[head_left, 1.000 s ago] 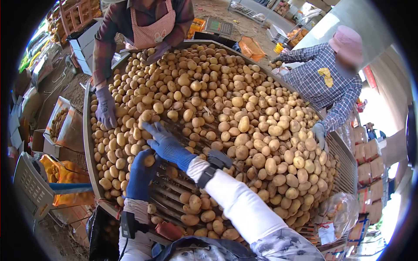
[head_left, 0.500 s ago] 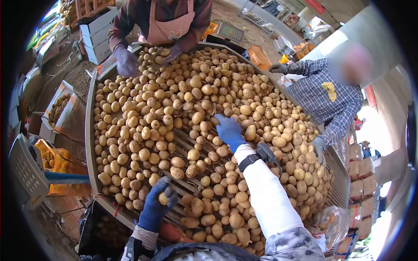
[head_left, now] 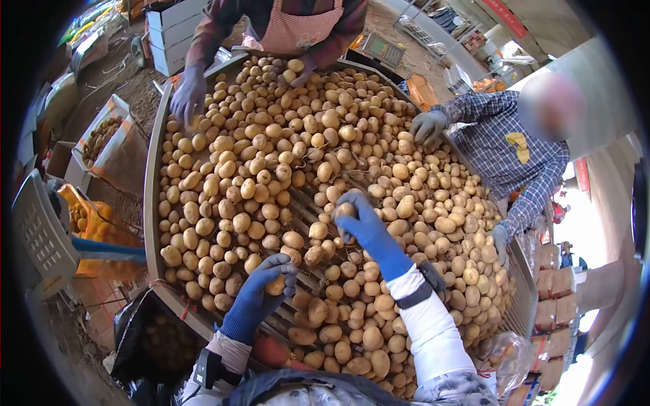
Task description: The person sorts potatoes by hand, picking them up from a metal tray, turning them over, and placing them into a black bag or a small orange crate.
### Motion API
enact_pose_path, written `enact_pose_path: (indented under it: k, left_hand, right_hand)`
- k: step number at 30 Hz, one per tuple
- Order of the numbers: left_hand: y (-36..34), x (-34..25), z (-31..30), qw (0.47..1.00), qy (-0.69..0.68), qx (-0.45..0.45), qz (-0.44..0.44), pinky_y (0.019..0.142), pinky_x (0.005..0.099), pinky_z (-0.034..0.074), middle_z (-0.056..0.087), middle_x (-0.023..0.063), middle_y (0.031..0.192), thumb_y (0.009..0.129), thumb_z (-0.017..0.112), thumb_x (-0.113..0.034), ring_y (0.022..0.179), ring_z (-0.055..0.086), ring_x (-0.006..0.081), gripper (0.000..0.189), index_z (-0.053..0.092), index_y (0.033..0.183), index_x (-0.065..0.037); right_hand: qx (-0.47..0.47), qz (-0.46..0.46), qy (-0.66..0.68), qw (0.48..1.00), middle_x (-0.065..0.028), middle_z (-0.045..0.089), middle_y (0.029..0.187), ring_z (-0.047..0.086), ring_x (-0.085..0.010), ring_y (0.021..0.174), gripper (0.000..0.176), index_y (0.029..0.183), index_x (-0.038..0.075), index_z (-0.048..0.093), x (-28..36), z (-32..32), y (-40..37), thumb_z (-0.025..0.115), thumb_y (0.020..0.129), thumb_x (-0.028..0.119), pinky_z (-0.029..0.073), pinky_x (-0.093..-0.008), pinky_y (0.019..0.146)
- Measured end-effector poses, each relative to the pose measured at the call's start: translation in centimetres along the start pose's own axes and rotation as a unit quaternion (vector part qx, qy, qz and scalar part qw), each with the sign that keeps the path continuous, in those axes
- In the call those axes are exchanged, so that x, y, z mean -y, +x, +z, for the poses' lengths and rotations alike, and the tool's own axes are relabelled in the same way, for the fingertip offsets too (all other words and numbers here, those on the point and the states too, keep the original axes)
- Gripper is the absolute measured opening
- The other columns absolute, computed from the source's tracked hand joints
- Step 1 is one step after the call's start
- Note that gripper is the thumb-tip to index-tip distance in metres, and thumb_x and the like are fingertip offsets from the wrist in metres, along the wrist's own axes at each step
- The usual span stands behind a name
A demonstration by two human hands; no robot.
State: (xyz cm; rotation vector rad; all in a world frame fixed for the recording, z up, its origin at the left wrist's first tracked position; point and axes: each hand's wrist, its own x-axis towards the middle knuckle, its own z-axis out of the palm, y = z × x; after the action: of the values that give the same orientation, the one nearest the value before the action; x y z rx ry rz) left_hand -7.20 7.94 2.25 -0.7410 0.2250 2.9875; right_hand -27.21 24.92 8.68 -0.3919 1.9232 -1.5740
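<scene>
Many potatoes (head_left: 237, 169) cover a slatted table (head_left: 154, 203) with a raised rim. My left hand (head_left: 261, 294), in a blue glove, is closed around a small potato (head_left: 275, 285) above the near left part of the pile. Near the middle, my right hand (head_left: 365, 220), gloved in blue, has its fingers closed on a brownish potato (head_left: 344, 212). Bare slats (head_left: 305, 203) show between the potatoes near both hands.
Across the table a person in a pink apron (head_left: 298, 27) handles potatoes. Another person in a checked shirt (head_left: 504, 135) has both gloved hands at the right edge. A grey plastic crate (head_left: 44, 237), orange sack (head_left: 112, 237) and black bag (head_left: 135, 331) stand left.
My right hand has lifted and now holds a potato. My left hand has moved a little up and right with its potato. The checked-shirt person's far hand has come onto the potatoes. The view has shifted.
</scene>
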Motion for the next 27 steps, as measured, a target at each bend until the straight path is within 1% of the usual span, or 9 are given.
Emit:
enact_pose_path:
  k: [8,12,14,16,17,18,21,24,27]
  left_hand:
    - [0.0,-0.9,-1.7,0.991,0.048,0.126,-0.014,0.054,0.0237,0.042,0.059,0.0068,0.081,0.095,0.048,-0.009,0.064,0.054,0.0148,0.040,0.046,0.136,-0.005]
    - [-0.1,-0.6,-2.9,0.972,0.204,0.084,0.083,0.074,0.0245,0.051,0.061,0.0160,0.113,0.093,0.055,0.000,0.085,0.063,0.0176,0.040,0.048,0.132,-0.004]
    - [0.3,-0.4,-3.2,0.649,0.605,0.160,0.433,0.090,0.0298,0.052,0.056,0.0187,0.130,0.089,0.064,0.006,0.105,0.065,0.0227,0.040,0.053,0.127,-0.003]
    - [0.4,-0.2,-3.0,0.685,0.582,0.161,0.408,0.102,0.0356,0.048,0.054,0.0186,0.134,0.084,0.070,0.009,0.125,0.057,0.0275,0.048,0.055,0.128,-0.004]
    - [0.6,-0.5,-2.9,0.894,0.361,0.159,0.213,0.092,0.0344,0.053,0.056,0.0166,0.131,0.090,0.066,-0.003,0.115,0.061,0.0264,0.042,0.054,0.130,-0.006]
    - [0.6,-0.8,-2.7,0.986,0.095,0.133,-0.010,0.081,0.0331,0.057,0.058,0.0146,0.127,0.096,0.063,-0.014,0.105,0.066,0.0253,0.039,0.054,0.133,-0.007]
    - [-1.3,0.1,1.4,0.849,0.455,0.107,0.247,0.065,0.0281,0.052,0.060,0.0126,0.117,0.103,0.051,-0.027,0.086,0.065,0.0202,0.042,0.047,0.140,-0.007]
    - [-0.8,-0.1,-0.4,0.982,0.149,0.119,0.016,0.055,0.0261,0.046,0.060,0.0125,0.110,0.101,0.053,-0.043,0.066,0.059,0.0177,0.052,0.046,0.142,-0.012]
    - [-0.3,-0.1,-1.2,0.981,0.153,0.121,-0.008,0.053,0.0249,0.043,0.060,0.0106,0.102,0.103,0.046,-0.052,0.065,0.058,0.0164,0.050,0.051,0.134,-0.013]
  right_hand:
    - [0.068,0.115,0.088,0.987,0.0050,0.052,0.072,0.047,-0.0014,0.060,0.010,0.096,0.008,0.060,-2.1,6.7,-3.6,0.065,0.092,0.016,0.040,-0.0191,0.053]
    - [0.062,0.028,-0.016,0.998,0.0041,0.057,0.079,0.053,-0.0031,0.072,0.013,0.097,0.005,0.063,-3.4,8.6,-4.1,0.064,0.093,0.018,0.046,-0.0209,0.063]
    - [0.042,0.026,-0.050,0.998,-0.0010,0.062,0.082,0.061,-0.0113,0.078,0.017,0.101,0.005,0.064,-2.8,9.4,-4.5,0.062,0.094,0.020,0.050,-0.0269,0.070]
    - [-0.006,-0.070,-0.194,0.978,-0.0095,0.066,0.088,0.067,-0.0236,0.082,0.019,0.105,0.007,0.065,-1.5,10.2,-5.0,0.062,0.095,0.024,0.053,-0.0338,0.075]
    - [-0.012,-0.100,-0.269,0.958,-0.0140,0.068,0.100,0.069,-0.0244,0.096,0.028,0.117,0.007,0.065,-1.6,10.2,-4.9,0.064,0.097,0.027,0.054,-0.0353,0.084]
    - [-0.002,-0.104,-0.331,0.938,-0.0161,0.067,0.114,0.068,-0.0281,0.101,0.031,0.122,0.008,0.063,-1.0,10.1,-5.2,0.064,0.097,0.026,0.054,-0.0366,0.086]
    - [-0.019,-0.190,-0.384,0.903,-0.0135,0.065,0.106,0.068,-0.0310,0.086,0.031,0.123,0.017,0.062,-0.8,9.8,-5.8,0.063,0.096,0.032,0.055,-0.0377,0.076]
    - [0.053,-0.119,-0.271,0.954,-0.0137,0.067,0.104,0.069,-0.0283,0.085,0.032,0.124,0.016,0.062,0.7,7.4,-5.9,0.063,0.096,0.030,0.055,-0.0371,0.077]
    - [-0.058,-0.095,-0.316,0.942,-0.0114,0.069,0.102,0.066,-0.0207,0.083,0.032,0.124,0.010,0.063,-0.3,2.1,-2.8,0.065,0.095,0.023,0.054,-0.0330,0.076]
